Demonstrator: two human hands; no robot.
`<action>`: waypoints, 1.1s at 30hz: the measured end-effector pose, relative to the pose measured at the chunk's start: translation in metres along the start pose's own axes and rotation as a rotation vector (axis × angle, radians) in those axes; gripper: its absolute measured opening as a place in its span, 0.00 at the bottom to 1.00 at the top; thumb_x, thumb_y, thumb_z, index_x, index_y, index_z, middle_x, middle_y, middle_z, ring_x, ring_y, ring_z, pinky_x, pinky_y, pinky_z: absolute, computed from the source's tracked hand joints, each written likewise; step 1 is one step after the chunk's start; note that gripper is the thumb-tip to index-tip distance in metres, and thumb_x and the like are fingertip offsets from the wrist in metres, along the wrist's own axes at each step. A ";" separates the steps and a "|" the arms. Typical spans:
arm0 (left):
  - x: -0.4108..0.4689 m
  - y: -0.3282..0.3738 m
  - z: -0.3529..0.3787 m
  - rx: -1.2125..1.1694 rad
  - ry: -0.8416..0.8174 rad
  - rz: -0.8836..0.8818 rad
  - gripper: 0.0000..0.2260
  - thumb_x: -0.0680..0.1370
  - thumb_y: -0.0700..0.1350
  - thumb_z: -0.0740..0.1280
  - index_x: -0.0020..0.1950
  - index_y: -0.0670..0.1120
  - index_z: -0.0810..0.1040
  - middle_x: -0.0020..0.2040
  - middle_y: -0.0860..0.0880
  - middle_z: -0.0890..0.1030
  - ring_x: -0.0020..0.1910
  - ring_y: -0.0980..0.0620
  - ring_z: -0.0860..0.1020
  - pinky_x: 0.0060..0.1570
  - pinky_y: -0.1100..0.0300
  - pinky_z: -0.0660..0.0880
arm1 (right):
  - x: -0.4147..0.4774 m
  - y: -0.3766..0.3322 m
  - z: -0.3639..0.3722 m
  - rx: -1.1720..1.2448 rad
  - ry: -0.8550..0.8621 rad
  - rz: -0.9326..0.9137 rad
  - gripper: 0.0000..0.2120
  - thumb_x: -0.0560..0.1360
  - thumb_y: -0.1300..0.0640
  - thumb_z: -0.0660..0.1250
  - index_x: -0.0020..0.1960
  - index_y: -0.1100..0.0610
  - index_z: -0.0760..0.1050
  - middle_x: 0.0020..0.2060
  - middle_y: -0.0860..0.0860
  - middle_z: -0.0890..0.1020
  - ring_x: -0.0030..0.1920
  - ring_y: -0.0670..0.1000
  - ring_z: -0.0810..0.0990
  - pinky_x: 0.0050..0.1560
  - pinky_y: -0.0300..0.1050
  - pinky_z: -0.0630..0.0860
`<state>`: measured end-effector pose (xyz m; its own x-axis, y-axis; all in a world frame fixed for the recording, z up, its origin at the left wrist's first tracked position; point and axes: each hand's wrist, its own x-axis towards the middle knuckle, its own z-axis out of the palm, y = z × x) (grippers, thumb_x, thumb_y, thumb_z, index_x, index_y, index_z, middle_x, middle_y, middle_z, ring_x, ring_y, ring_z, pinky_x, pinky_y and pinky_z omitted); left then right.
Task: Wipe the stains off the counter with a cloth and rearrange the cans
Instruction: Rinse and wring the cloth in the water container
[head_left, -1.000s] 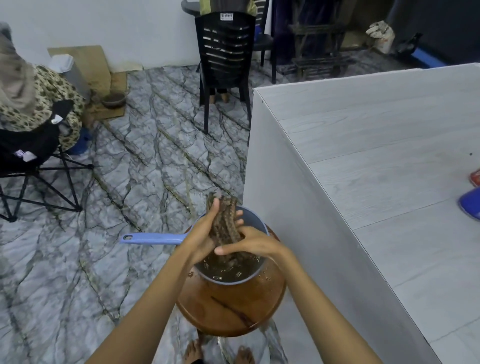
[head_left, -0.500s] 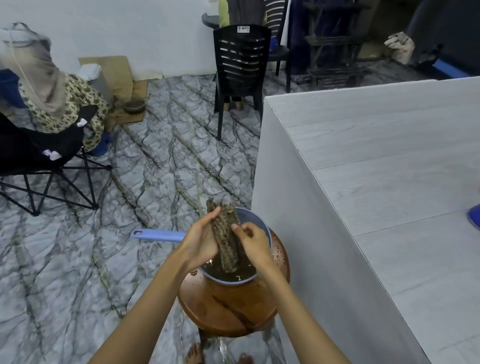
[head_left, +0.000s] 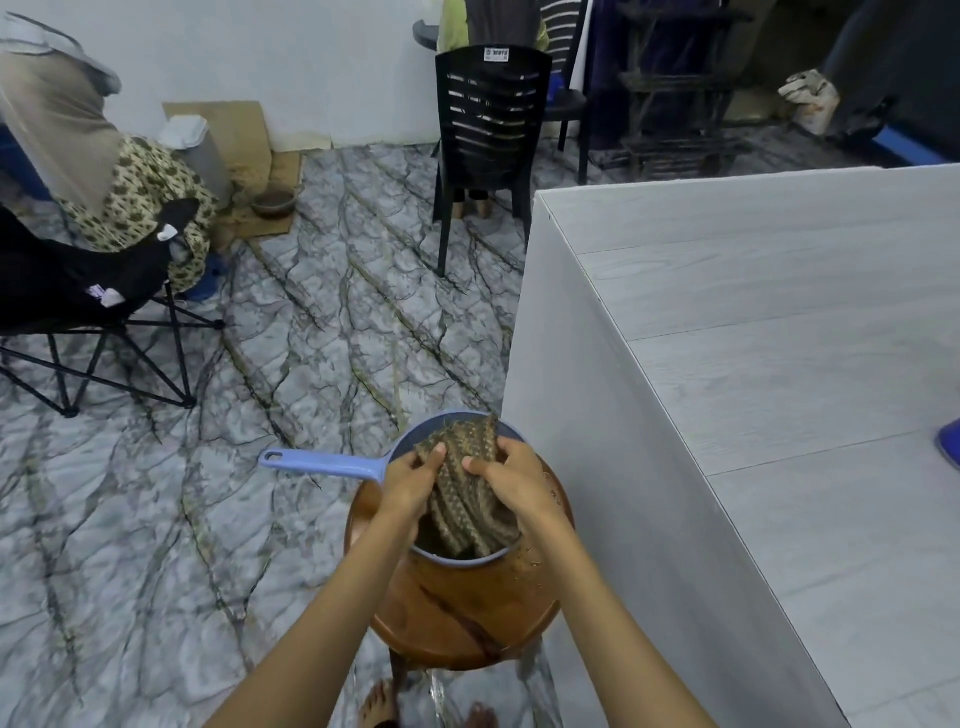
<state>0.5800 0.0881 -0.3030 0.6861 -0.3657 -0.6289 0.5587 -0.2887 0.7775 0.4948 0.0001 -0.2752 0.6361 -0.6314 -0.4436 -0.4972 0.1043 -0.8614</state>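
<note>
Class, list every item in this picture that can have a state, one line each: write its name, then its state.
cloth: bunched, gripped by both hands over the dipper
left hand: closed on the cloth
right hand: closed on the cloth
dipper: upright on the stool, handle pointing left
stool: upright, top speckled with droplets
counter: top bare near the person
black chair: upright

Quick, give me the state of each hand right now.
Left hand: grip closed on the cloth over the blue dipper.
Right hand: grip closed on the same cloth.
</note>
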 end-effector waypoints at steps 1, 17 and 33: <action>0.003 -0.005 0.004 0.050 0.067 -0.020 0.19 0.79 0.48 0.62 0.64 0.37 0.73 0.60 0.39 0.78 0.59 0.40 0.76 0.59 0.48 0.74 | 0.002 -0.001 0.003 -0.080 0.007 0.022 0.09 0.73 0.56 0.68 0.52 0.57 0.77 0.50 0.53 0.82 0.49 0.53 0.80 0.47 0.42 0.76; 0.029 -0.014 0.021 0.977 0.110 0.011 0.15 0.80 0.41 0.57 0.60 0.34 0.75 0.60 0.37 0.78 0.61 0.39 0.76 0.58 0.51 0.73 | 0.032 0.028 0.031 -0.466 0.108 0.269 0.15 0.77 0.57 0.60 0.58 0.65 0.75 0.58 0.62 0.79 0.58 0.61 0.78 0.57 0.48 0.74; 0.023 -0.009 0.012 -0.005 -0.094 -0.204 0.14 0.76 0.36 0.62 0.62 0.37 0.73 0.52 0.39 0.80 0.51 0.42 0.77 0.51 0.52 0.75 | 0.029 0.030 0.032 -0.015 0.253 0.124 0.13 0.75 0.44 0.64 0.47 0.54 0.75 0.45 0.51 0.82 0.48 0.53 0.80 0.47 0.44 0.74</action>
<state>0.5851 0.0719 -0.3242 0.5119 -0.3814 -0.7697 0.6842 -0.3608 0.6338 0.5175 0.0098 -0.3218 0.4031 -0.7865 -0.4678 -0.5720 0.1825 -0.7997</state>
